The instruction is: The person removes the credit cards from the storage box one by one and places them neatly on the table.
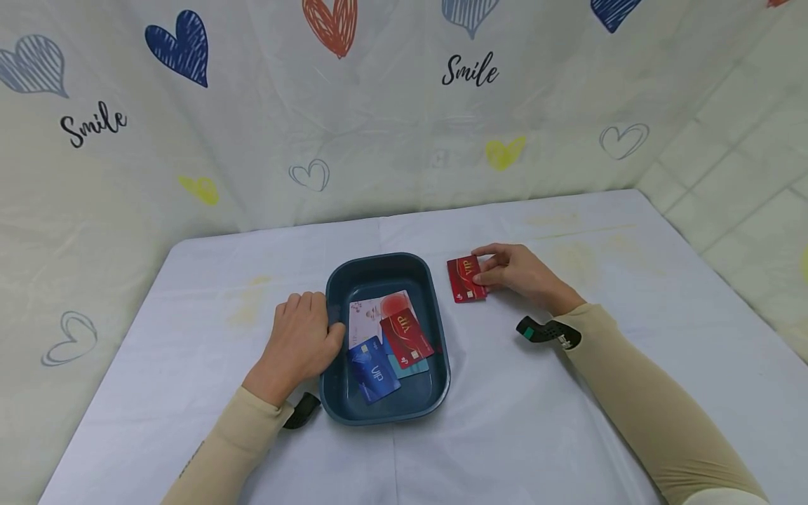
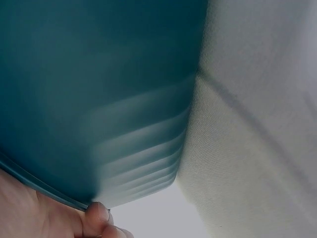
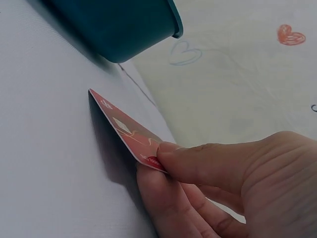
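Between thumb and fingers my right hand (image 1: 514,270) pinches a red VIP card (image 1: 463,279) by its right edge, to the right of the basin. In the right wrist view the card (image 3: 131,131) tilts close over the white cloth. My left hand (image 1: 301,337) grips the left rim of a dark blue plastic basin (image 1: 385,414), thumb over the inside edge; the left wrist view shows the basin's ribbed outer wall (image 2: 138,153). Inside the basin lie another red VIP card (image 1: 407,338), a blue VIP card (image 1: 374,370), a pale pink card (image 1: 365,319) and a partly covered light blue card (image 1: 413,368).
A white cloth (image 1: 505,435) with faint yellow stains covers the table. Behind it hangs a pale curtain (image 1: 391,126) printed with hearts and "Smile". Black straps with small devices (image 1: 543,330) sit at both wrists.
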### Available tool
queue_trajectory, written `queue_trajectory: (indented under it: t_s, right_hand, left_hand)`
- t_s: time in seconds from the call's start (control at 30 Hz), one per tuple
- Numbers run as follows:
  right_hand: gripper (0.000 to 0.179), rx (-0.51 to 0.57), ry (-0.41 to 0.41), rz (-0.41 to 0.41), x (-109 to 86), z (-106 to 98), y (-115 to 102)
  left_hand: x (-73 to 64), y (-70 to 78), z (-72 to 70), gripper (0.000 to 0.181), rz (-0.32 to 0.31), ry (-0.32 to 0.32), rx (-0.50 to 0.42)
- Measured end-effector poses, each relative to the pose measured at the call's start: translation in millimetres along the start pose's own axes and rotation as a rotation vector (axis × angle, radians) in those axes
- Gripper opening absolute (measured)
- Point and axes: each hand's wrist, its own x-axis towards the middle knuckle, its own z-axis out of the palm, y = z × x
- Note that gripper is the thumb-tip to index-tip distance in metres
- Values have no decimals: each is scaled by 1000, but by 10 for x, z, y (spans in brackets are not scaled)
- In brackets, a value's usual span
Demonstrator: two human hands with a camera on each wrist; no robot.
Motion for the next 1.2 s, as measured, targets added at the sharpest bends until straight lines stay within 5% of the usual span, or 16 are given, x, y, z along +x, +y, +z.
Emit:
queue_trajectory:
  t_s: [0.9,1.2]
  right_hand:
    - [60,-255,28,-45,-42,34,-94]
    - [59,-249,28,-46,-52,20,-99]
  left_hand:
    - [-5,20,-82,20,-14,-36,0]
    - [-3,20,-88,22,-17,-48,-10]
